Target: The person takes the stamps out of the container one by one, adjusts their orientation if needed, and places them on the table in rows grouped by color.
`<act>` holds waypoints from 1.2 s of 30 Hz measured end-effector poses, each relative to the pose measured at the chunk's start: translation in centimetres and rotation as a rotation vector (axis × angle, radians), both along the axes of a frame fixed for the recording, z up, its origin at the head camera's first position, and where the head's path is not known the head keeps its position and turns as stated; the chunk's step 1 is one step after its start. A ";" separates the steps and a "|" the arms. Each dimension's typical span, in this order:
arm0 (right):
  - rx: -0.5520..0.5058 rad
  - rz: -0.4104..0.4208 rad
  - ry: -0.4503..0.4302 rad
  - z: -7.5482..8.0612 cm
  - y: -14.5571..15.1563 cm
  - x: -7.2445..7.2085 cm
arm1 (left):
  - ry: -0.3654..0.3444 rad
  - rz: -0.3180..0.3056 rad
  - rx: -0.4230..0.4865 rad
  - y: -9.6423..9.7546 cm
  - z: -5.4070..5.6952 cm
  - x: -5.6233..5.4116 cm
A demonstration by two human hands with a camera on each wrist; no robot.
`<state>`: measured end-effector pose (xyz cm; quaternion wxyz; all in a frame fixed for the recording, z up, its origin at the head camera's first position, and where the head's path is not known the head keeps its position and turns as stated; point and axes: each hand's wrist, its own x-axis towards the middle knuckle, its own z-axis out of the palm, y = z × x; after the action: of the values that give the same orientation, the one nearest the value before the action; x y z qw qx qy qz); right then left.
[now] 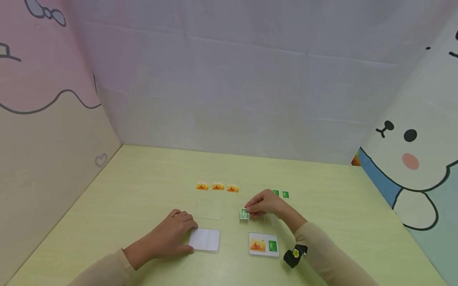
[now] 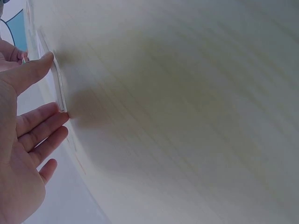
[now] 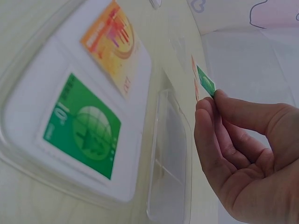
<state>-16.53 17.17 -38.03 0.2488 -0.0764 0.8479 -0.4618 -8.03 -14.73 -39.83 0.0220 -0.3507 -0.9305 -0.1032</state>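
My right hand [image 1: 266,203] pinches a small green stamp [image 1: 245,214] between thumb and fingertips, over the middle of the table. In the right wrist view the green stamp [image 3: 205,81] sticks out past the fingertips. My left hand [image 1: 169,237] holds a clear case with a white insert [image 1: 204,240] by its left side, thumb at the near corner and fingertips at the far one. The left wrist view shows the edge of that case [image 2: 59,86] between thumb and fingers. Right of it lies another case [image 1: 257,253] bearing an orange stamp [image 1: 257,245] and a green stamp [image 1: 273,246].
Three orange stamps [image 1: 218,186] lie in a row farther back. Two green stamps [image 1: 285,194] lie beyond my right hand, one partly hidden. A clear lid [image 1: 208,209] lies behind the left case, another clear lid [image 3: 161,186] beside the right one. Printed cloth walls [image 1: 229,79] surround the table.
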 end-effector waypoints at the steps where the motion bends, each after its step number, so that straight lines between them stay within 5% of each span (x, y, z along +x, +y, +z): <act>1: -0.001 0.000 0.000 0.0 0.0 0.0 | 0.001 -0.001 0.001 0.0 0.0 0.0; 36: 0.003 -0.013 0.011 0.2 0.5 -0.5 | 0.014 -0.004 -0.011 0.1 0.0 0.1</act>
<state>-17.03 17.65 -37.81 0.2413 -0.0728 0.8503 -0.4620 -7.91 -14.67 -39.85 0.0266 -0.3532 -0.9303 -0.0958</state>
